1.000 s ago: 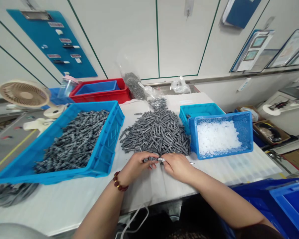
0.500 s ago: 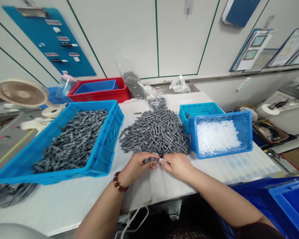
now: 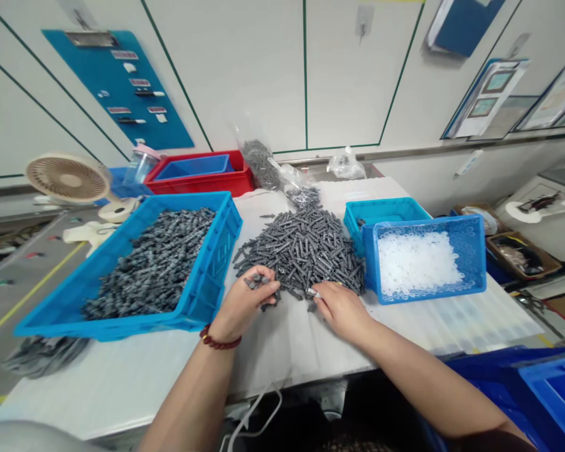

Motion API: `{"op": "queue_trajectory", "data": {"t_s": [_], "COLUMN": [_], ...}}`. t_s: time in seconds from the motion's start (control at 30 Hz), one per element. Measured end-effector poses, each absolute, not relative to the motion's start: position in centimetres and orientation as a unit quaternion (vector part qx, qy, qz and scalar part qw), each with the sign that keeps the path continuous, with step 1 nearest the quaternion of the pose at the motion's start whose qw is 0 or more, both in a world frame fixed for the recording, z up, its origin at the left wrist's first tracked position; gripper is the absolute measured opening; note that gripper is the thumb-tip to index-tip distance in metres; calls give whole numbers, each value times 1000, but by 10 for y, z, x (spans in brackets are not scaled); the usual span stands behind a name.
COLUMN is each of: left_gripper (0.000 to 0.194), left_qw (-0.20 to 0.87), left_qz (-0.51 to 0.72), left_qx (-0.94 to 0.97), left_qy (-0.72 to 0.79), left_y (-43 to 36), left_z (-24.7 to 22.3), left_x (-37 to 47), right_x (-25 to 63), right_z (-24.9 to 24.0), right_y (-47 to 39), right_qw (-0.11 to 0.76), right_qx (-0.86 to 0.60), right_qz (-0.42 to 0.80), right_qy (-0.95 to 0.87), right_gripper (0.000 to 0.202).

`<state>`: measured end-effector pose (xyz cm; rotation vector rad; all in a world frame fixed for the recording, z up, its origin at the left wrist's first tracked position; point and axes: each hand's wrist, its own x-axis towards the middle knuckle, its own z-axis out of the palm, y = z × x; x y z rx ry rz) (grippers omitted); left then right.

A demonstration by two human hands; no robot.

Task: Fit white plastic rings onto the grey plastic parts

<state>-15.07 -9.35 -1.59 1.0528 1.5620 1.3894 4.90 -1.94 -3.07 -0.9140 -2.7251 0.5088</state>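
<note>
A heap of grey ribbed plugs (image 3: 306, 245) lies on the white-covered table. At its front left edge, my left hand (image 3: 249, 298) is closed around several grey plugs, some sticking out by the fingers. My right hand (image 3: 339, 306) is at the heap's front right edge, fingers bent round a small whitish piece with a metallic look. The two hands are apart. To the left stands a large blue crate (image 3: 183, 307) filled with grey plugs. On the right, a tilted blue bin (image 3: 473, 263) holds small white rings (image 3: 417, 260).
Behind the tilted bin is a turquoise bin (image 3: 390, 208). A red crate (image 3: 202, 183), a plastic bag of grey parts (image 3: 261, 164) and a beige fan (image 3: 68, 179) stand toward the back left. A white cable (image 3: 258, 417) hangs at the front edge.
My hands have moved apart from their meeting point before the heap. Several grey plugs now show in my left hand. The whole view has shifted slightly, with things appearing farther right.
</note>
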Motion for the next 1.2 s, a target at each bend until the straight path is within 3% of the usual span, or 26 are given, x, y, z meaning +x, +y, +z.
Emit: {"op": "queue_trajectory", "data": {"t_s": [0.07,0.17,0.23,0.33,0.43,0.6,0.7,1.2], "left_gripper": [24,20,12,15,13,11,13,13], "left_qw": [289,144,90,55,72,169,247,266], "left_qz": [494,304,178,78,114,359,417,349], "left_qx": [506,658,719,752,733,623,577,670], "left_qy": [645,673,666,652,666,674,657,599], "left_y": [-93,-91,-90,-88,-87,-92,-96,-93], "left_z": [-16,-23,-29,-35,-34,-21,-14,-24], "left_x": [-152,-146,-137,-126,-125,-138,-142,-135], "right_x": [50,51,51,49,48,48,48,47], "right_z": [-34,-33,-30,-24,-22,-25,-26,-25], "right_y": [-18,-19,-21,-23,-24,-22,-21,-23], "right_qw": [119,122,119,87,56,43,43,19], "right_qx": [-307,-319,-330,-349,-353,-359,-356,-322], "right_qz": [183,196,197,184,170,164,166,179], "right_qy": [-926,-919,-916,-915,-918,-918,-919,-929], "right_gripper": [25,27,27,23,20,19,18,20]}}
